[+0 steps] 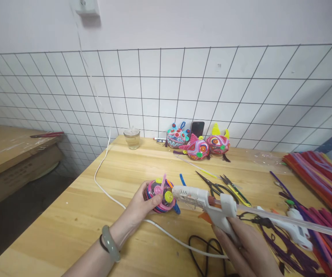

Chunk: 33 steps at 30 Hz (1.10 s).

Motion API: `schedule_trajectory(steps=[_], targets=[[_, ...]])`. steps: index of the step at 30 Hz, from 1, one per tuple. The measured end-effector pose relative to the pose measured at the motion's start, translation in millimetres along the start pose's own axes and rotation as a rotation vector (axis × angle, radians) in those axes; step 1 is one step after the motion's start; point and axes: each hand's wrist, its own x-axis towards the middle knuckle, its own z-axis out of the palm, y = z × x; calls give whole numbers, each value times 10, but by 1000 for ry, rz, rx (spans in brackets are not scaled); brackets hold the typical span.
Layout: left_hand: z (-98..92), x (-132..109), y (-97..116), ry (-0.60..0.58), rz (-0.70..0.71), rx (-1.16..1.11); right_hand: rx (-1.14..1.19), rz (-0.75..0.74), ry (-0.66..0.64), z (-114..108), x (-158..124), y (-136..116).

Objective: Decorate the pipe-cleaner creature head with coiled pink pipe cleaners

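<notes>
In my left hand sits a small round craft ball wound in pink and blue fuzzy stems, with my thumb pressed on its front. Yellow and pink buttons dot the ball, and a pink stem stands up from it. My right hand is wrapped round the handle of a white hot glue gun. The gun points left, its nozzle close to the ball's yellow button; whether they touch I cannot tell. A long clear glue stick runs out of the gun's back.
Finished-looking decorated balls stand by a phone at the wall. A glass of pale liquid is near the left edge. Scissors, a yellow cutter, another glue gun and fuzzy stems lie right. A white cord crosses the table.
</notes>
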Motion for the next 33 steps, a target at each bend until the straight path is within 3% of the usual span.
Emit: schedule_trajectory(steps=[16, 19, 22, 26, 33], targets=[[13, -33, 16, -34, -57, -4, 53, 58, -5, 2, 10, -41], [19, -41, 29, -19, -64, 5, 43, 86, 56, 21, -38, -8], [26, -40, 62, 9, -43, 23, -1, 176, 134, 41, -141, 80], [31, -18, 118, -4, 23, 27, -21, 370, 82, 40, -270, 214], [38, -7, 171, -2, 84, 8, 12, 353, 81, -3, -269, 234]])
